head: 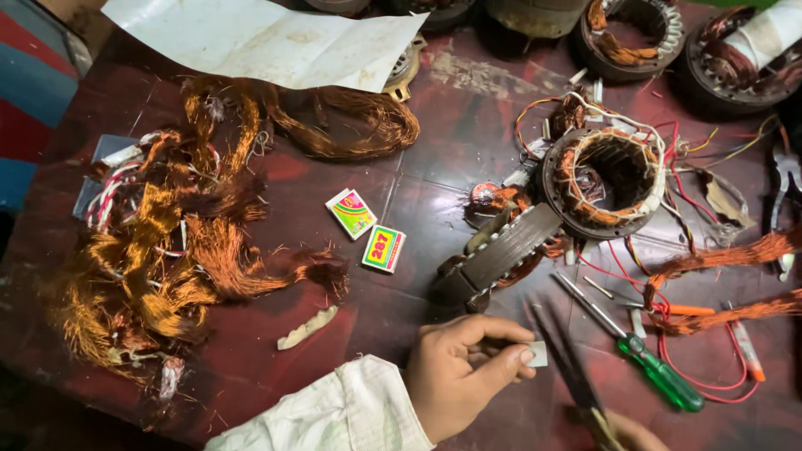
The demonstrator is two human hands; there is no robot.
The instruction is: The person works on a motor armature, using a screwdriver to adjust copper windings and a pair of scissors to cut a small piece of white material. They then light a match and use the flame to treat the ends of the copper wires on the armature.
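Observation:
My left hand [464, 372], in a white sleeve, is at the bottom middle and pinches a small white slip [537, 354] between thumb and fingers. Only a part of my right hand [632, 433] shows at the bottom edge; it grips the handle of long dark scissors [566, 357], whose blades point up and to the left, right beside the slip. Just above my left hand a dark motor stator [501, 255] lies tilted on the red-brown table [434, 134]. A second stator [606, 179] with copper windings and red and white leads stands behind it.
A green-handled screwdriver [656, 369] and a red pen [746, 351] lie right of the scissors. Two small matchboxes [368, 230] sit mid-table. A big heap of copper wire [159, 250] fills the left. A white sheet [267, 38], more stators [631, 33] and pliers [785, 188] line the far and right edges.

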